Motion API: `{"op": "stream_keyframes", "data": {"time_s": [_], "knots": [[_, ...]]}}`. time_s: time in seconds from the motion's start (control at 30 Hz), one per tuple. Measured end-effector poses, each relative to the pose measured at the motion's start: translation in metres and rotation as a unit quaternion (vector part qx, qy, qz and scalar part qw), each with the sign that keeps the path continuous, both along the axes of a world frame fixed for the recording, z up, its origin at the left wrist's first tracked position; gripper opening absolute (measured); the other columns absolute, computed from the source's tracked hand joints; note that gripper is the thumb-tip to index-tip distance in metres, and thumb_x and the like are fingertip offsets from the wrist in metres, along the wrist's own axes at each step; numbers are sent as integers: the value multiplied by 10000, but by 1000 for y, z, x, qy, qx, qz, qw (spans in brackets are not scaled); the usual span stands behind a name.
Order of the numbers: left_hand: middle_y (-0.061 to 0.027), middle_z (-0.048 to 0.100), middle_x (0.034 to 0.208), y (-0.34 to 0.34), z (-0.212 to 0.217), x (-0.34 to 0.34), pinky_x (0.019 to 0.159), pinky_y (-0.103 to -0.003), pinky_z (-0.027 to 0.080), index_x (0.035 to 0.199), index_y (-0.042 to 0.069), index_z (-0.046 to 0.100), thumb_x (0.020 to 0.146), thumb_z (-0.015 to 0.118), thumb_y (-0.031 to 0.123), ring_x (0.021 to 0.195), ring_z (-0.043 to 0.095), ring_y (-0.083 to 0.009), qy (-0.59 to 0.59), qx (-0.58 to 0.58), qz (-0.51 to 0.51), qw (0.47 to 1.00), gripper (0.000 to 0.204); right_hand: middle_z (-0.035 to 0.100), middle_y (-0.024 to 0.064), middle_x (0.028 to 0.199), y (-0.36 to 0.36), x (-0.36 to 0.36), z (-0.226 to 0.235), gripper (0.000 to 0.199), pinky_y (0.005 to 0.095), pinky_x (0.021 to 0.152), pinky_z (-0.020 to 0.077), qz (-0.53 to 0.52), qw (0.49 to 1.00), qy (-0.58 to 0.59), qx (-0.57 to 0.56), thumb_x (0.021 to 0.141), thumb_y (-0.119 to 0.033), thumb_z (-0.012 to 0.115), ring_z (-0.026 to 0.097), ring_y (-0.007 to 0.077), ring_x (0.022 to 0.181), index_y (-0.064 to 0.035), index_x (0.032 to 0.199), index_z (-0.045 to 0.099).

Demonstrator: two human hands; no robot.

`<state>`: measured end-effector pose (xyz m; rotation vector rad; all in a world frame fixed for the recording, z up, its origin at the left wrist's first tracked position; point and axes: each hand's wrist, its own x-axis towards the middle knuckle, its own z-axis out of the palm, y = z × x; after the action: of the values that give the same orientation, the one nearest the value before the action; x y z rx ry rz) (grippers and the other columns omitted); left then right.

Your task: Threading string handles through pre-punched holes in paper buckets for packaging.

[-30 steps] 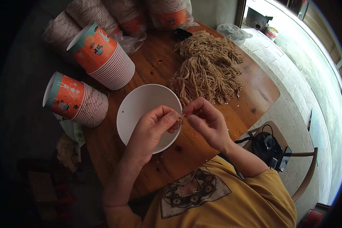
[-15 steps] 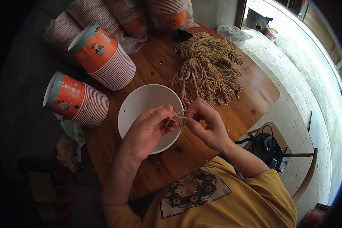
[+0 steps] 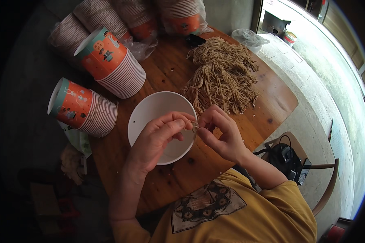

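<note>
A white paper bowl [image 3: 150,111] stands on the wooden table [image 3: 267,101], seen from above. My left hand [image 3: 156,139] is over the bowl's near rim, its fingertips pinching a short tan string [image 3: 194,126]. My right hand [image 3: 221,133] meets it at the bowl's right rim and pinches the same string. A heap of tan string pieces [image 3: 223,79] lies just beyond my right hand.
Two stacks of orange printed paper bowls [image 3: 109,60] [image 3: 83,107] lie on their sides at the left. More bagged stacks [image 3: 178,16] sit at the back. A chair with a black device and cables [image 3: 290,160] stands to my right.
Both hands have stayed together at the bowl's right rim, shifting slightly. The short string between the fingertips has been drawn in and shows less.
</note>
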<state>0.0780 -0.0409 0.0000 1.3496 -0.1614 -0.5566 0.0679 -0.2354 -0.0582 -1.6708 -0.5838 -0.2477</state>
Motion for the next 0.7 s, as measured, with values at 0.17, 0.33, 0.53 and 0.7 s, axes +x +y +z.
{"op": "stream_keyframes", "data": {"time_s": [0.17,0.33,0.53,0.7], "knots": [[2,596,981,-10,-6,-5,833,-230,432,1039,35,595,925,527,104,915,539,-60,-39,37,-2,999,150,520,57,886,-2,-1,-2,100,247,591,474,-9,1000,14,-7,829,-78,617,562,138,751,-25,886,555],[2,578,968,-17,-11,-5,837,-223,441,1029,38,566,912,556,84,908,541,-63,-77,38,9,996,127,523,59,872,-3,-5,-5,104,249,596,473,10,999,45,6,828,-83,619,560,141,760,-23,880,553],[2,564,943,-17,-11,-2,826,-215,451,1009,43,542,912,555,77,900,535,-59,-72,39,22,996,103,546,60,863,-9,-7,-7,95,261,613,479,44,997,58,-21,822,-67,611,571,149,751,-29,889,555],[-3,548,952,-17,-13,-2,835,-222,454,1020,39,523,913,551,65,899,529,-58,-94,38,27,994,114,563,63,899,-13,3,11,144,313,673,484,-61,998,-16,-23,807,-82,648,577,198,776,-46,924,574]]}}
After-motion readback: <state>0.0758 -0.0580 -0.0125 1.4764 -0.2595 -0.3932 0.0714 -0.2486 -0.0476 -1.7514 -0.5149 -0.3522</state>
